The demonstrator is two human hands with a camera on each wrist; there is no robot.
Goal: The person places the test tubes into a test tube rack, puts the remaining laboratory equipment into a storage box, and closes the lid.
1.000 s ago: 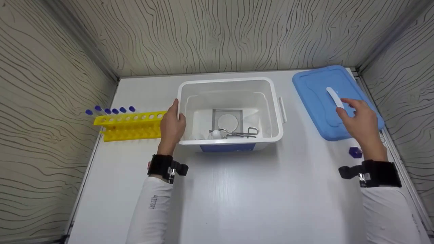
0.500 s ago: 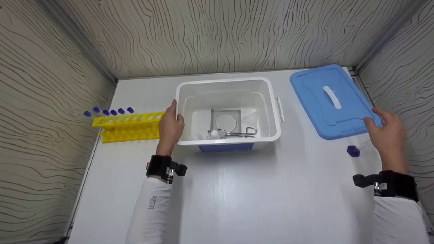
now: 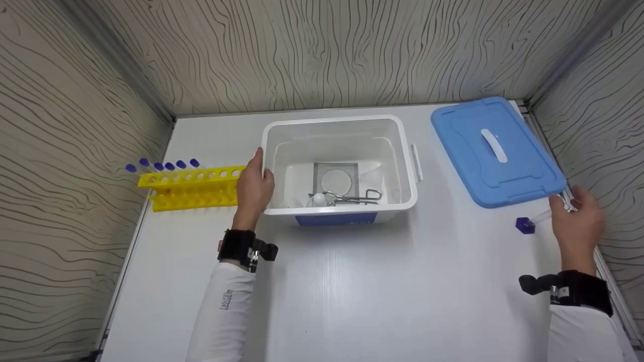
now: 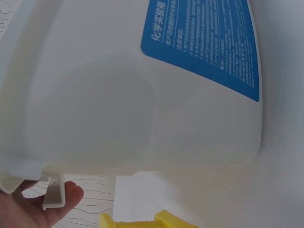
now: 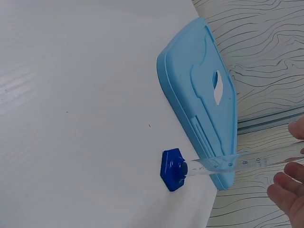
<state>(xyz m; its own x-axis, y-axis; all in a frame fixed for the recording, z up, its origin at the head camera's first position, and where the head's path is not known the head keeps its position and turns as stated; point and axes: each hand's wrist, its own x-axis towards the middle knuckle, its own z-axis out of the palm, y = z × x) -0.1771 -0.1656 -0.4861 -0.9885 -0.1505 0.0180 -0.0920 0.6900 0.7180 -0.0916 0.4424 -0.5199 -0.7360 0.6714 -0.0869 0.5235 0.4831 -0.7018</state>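
Observation:
My left hand grips the left side of a white plastic box, and the left wrist view shows its fingers around the side handle. At the far right a clear graduated cylinder stands upright on a blue hexagonal base. My right hand is at the cylinder's top, thumb on one side and fingers on the other, with a small gap showing on the thumb side. Inside the box lie metal tongs, a square mesh with a white disc and a small white round object.
A blue lid with a white handle lies just behind the cylinder. Left of the box stands a yellow test-tube rack, with several blue-capped tubes behind it. Patterned walls bound the white table at the back and sides.
My right hand has left the lid's handle, swung right, then come down to the cylinder's top. The lid stays where it was, and my left hand keeps hold of the box.

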